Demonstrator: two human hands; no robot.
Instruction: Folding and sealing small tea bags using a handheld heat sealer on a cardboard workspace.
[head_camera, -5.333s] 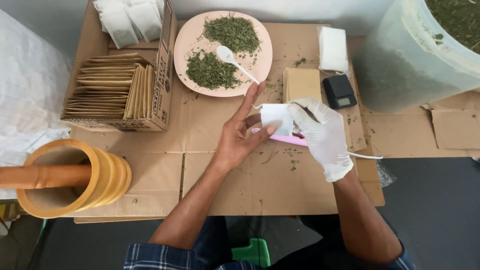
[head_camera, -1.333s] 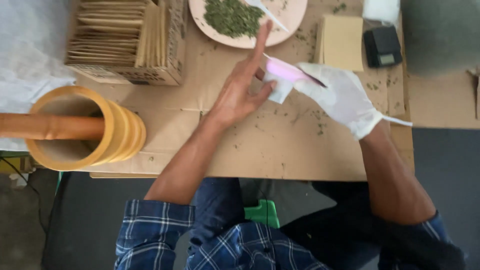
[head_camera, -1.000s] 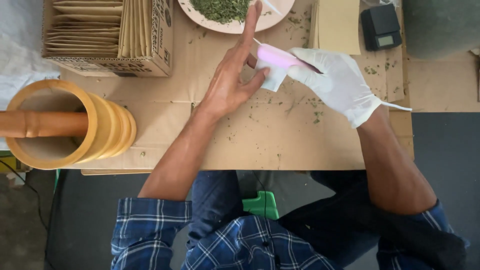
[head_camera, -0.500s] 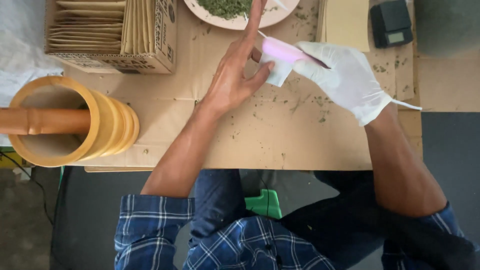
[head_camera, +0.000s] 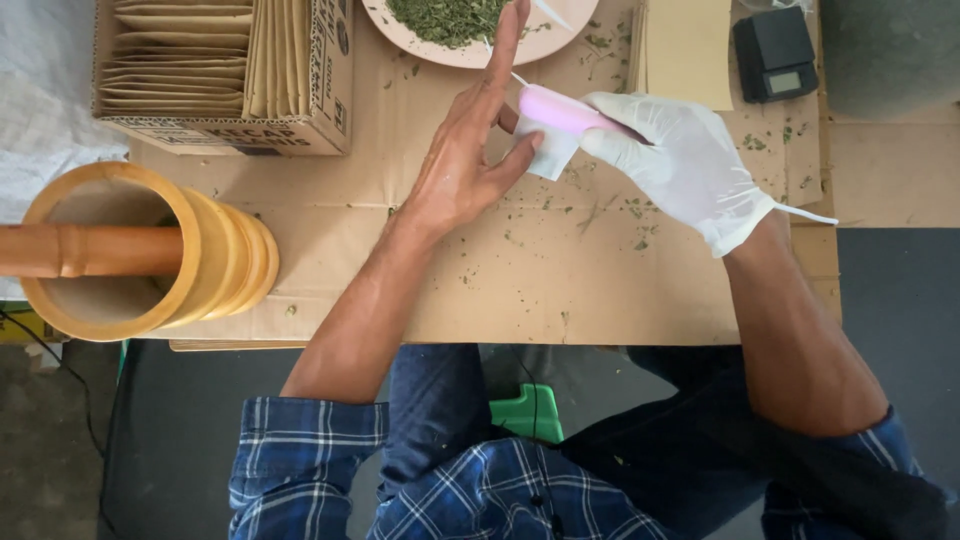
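The bare left hand (head_camera: 465, 165) pinches a white sachet (head_camera: 548, 150) above the cardboard-covered tabletop (head_camera: 600, 290), below the herb plate (head_camera: 470, 40). The gloved right hand (head_camera: 680, 160) grips a pink tool (head_camera: 565, 108) against the sachet's top edge. Hold the sachet flat and keep the tool square to the edge.

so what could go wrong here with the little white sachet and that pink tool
The left hand pinches only one edge of the white sachet, so it may slip as the gloved right hand presses the pink tool on it. The left fingers reach over the plate of green leaf and might knock it.
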